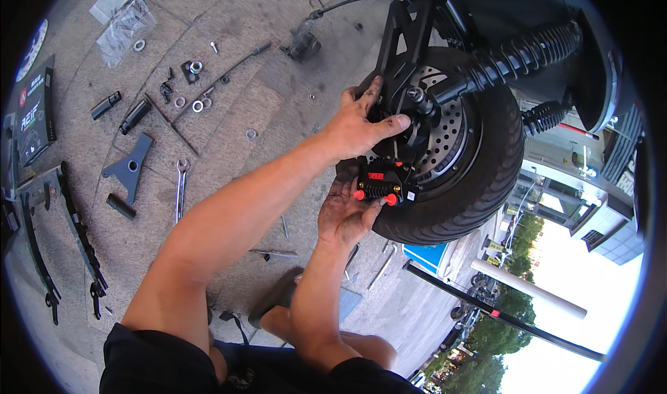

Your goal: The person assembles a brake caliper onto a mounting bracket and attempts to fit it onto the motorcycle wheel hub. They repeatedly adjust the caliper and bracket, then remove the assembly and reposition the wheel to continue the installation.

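A black brake caliper [379, 181] with red caps sits beside the perforated brake disc [445, 133] of a scooter-like wheel. My right hand [342, 210] cups it from below, palm up, with the thumb at its lower edge. Above it, my left hand [361, 124] grips the end of the black swingarm [403, 53] near the axle nut [417, 95]. Its thumb and index finger lie over the front, and the other fingers are hidden behind. Whether the caliper straddles the disc is hidden.
The tyre [479, 199] and a coil-spring shock absorber [521, 60] stand to the right. On the paving lie a wrench [181, 189], a triangular metal bracket [130, 168], black sleeves [135, 116], several washers and a plastic bag [126, 29]. Long black brackets [82, 237] and a box [36, 112] are far left.
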Available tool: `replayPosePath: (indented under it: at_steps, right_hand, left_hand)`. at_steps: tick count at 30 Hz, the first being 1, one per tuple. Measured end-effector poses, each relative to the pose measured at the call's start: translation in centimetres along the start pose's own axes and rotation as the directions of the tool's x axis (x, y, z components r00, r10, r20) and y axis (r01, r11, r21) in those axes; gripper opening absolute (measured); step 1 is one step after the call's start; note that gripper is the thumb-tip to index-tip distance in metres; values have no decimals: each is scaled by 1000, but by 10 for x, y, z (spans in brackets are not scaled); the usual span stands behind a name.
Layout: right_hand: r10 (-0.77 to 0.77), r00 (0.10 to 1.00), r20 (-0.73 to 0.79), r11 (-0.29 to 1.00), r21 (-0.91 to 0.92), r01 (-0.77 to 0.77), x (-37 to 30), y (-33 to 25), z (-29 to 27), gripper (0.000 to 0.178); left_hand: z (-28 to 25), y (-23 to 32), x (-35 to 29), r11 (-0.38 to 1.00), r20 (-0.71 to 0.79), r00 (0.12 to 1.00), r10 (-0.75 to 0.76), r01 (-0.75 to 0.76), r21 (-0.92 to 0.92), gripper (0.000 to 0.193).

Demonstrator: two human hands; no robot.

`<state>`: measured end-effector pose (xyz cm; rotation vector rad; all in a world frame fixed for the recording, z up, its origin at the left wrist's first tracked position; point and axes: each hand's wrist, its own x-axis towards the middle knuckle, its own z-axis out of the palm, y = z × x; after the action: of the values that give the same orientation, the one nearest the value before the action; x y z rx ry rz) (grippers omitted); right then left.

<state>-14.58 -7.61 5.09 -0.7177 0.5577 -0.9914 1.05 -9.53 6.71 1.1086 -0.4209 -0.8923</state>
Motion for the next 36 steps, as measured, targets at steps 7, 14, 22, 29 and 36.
replayPosePath:
  at_steps: [7, 14, 22, 29, 36]
  right_hand:
    - [53, 998, -19, 998, 20, -52, 1, 0, -2, 63]
    - [67, 998, -8, 997, 34, -66, 0, 0, 2, 63]
    - [89, 996, -32, 994, 69, -86, 0, 0, -1, 63]
    - [100, 993, -58, 993, 69, -95, -2, -1, 3, 64]
    - [102, 993, -60, 993, 67, -98, -3, -2, 8, 60]
  left_hand:
    - [-4, -2, -1, 998, -9, 998, -60, 59, -19, 94]
    - [6, 1, -4, 925, 33, 992, -125, 129, -356, 94]
    - [-5, 12, -12, 920, 140, 986, -88, 134, -368, 93]
    - [1, 15, -7, 954, 94, 986, -138, 158, -253, 78]
    - [0, 32, -11, 911, 223, 959, -178, 246, -332, 85]
